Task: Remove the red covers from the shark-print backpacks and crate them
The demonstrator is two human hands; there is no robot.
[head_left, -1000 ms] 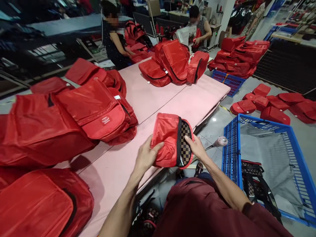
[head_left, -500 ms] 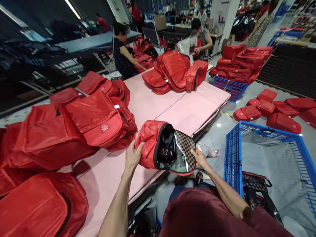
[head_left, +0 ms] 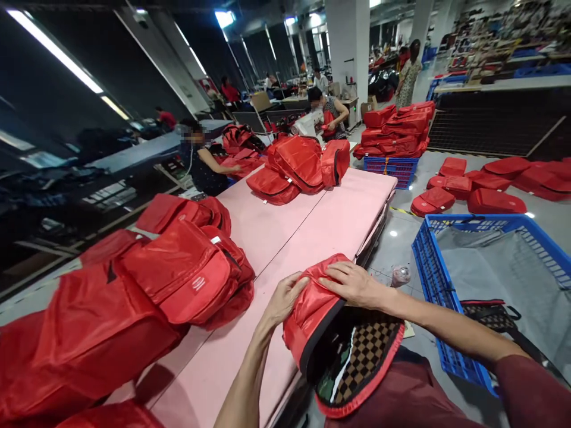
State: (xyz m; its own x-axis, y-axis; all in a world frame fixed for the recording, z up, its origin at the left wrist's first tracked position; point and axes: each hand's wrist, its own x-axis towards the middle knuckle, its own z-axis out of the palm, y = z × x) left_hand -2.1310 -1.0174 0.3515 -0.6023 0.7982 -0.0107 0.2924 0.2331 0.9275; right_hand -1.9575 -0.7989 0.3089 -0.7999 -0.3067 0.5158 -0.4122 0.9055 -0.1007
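Clearly both hands rest on one red bag (head_left: 312, 309) at the near edge of the pink desk (head_left: 339, 220). The left hand (head_left: 283, 297) curls its grip over the bag's left shoulder, fingers pressed into the fabric, while the right hand (head_left: 352, 284) lies flat on top with fingers spread, pinching nothing. The bag's mouth gapes toward the camera, its flap (head_left: 366, 362) showing a brown checkered lining; the inside is dark and hard to make out, and the flap's lower edge hangs off the desk against a maroon garment. To the left a heap of red backpacks (head_left: 178, 279) crowds the desk, cut off by the frame. A further pile (head_left: 298, 166) sits at the far end, where a seated person's (head_left: 203, 163) lower body is hidden. On the right a blue crate (head_left: 432, 273) stands on the floor, lined with grey sheeting, partly behind the right forearm.
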